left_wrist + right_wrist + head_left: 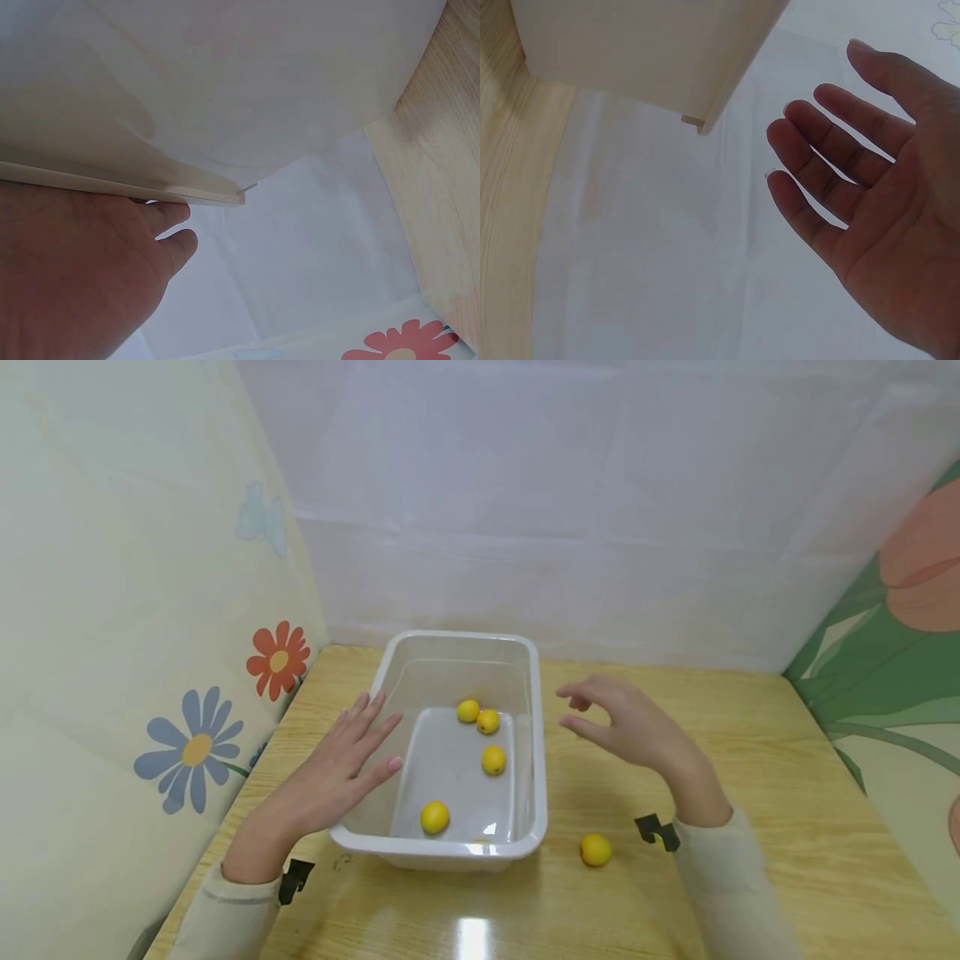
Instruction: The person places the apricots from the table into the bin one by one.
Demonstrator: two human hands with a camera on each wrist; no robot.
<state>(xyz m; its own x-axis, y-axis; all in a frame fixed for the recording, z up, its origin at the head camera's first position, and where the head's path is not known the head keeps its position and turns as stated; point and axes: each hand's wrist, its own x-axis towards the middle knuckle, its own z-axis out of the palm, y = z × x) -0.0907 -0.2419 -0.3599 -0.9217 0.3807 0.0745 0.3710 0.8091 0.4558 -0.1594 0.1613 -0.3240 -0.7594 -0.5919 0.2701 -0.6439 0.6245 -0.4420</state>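
A white plastic bin (542, 752) stands on the table with several yellow fruits inside, among them one near its front (435, 817); they look like small lemons or kumquats, and the exact kind is unclear. Over the bin's left rim lies my left hand (341, 772), fingers spread and straight; in the left wrist view the hand (82, 270) is against the rim's underside. To the right of the bin my right hand (626, 722) hovers above the table, fingers loosely bent and holding nothing, as the right wrist view confirms. One more yellow fruit (596, 850) lies on the table below it.
The wooden table (787, 827) reaches a white sheet (600, 527) behind the bin. A flower-printed panel (90, 610) borders the left side, and another printed panel (915, 652) borders the right.
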